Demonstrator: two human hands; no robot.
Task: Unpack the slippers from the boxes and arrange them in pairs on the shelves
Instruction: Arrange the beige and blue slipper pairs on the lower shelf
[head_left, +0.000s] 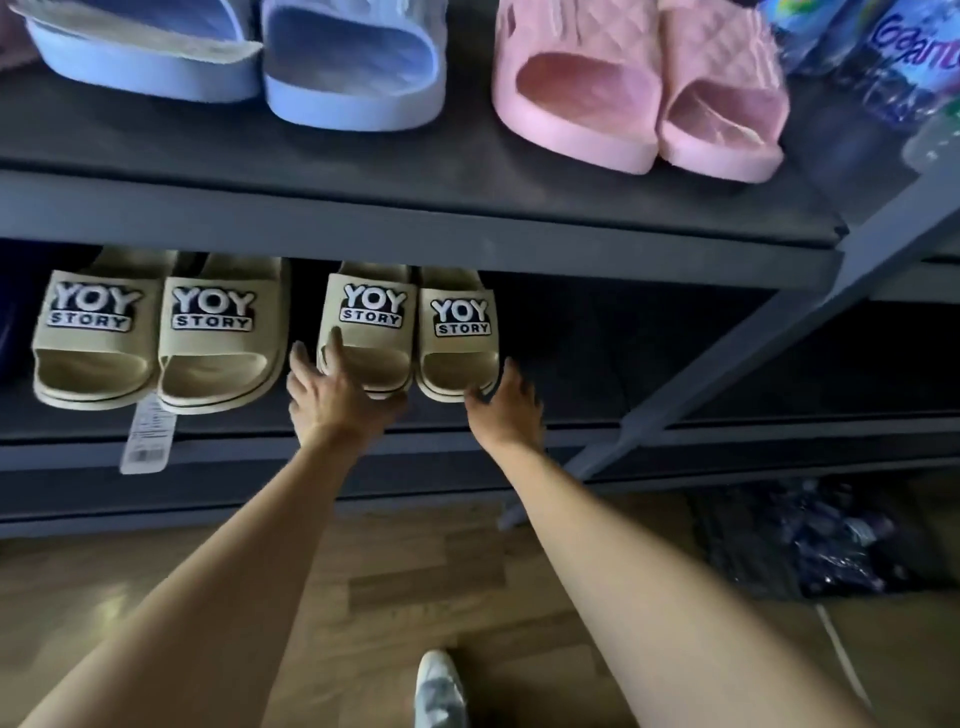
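Okay, far left on the upper shelf (415, 156) — a pair of blue slippers (358, 67), side by side, open toes toward the camera. Below them on the lower shelf (234, 452) sits the left beige pair (221, 343), with YOY STORY patches on the straps, the two touching, toes at the front edge. A white barcode tag (145, 436) hangs from between them over the shelf lip. Next, the left hand (332, 400): fingers straight and spread, not wrapped round anything. Its index fingertip lies on the toe opening of the nearer slipper of the right beige pair (457, 332), and its thumb lies along the front of that sole. That pair stands together on the same lower shelf, just beside the first pair with a small gap, same patches. The right hand (511, 410) is at the front of the pair's right-hand slipper — thumb tip touching the sole edge, other fingers loosely curled off to the side, holding nothing. Above, right of centre on the upper shelf, are pink slippers (576, 104) with quilted straps, touching each other. A grey diagonal brace (753, 353) runs down the rack's right end. In the top right corner stand plastic bottles (893, 57) with blue labels, blurred. On the wooden floor (415, 571) a pale shoe (439, 691) shows between the forearms. To the right lies a dark bag (810, 540) of what look like more bottles.
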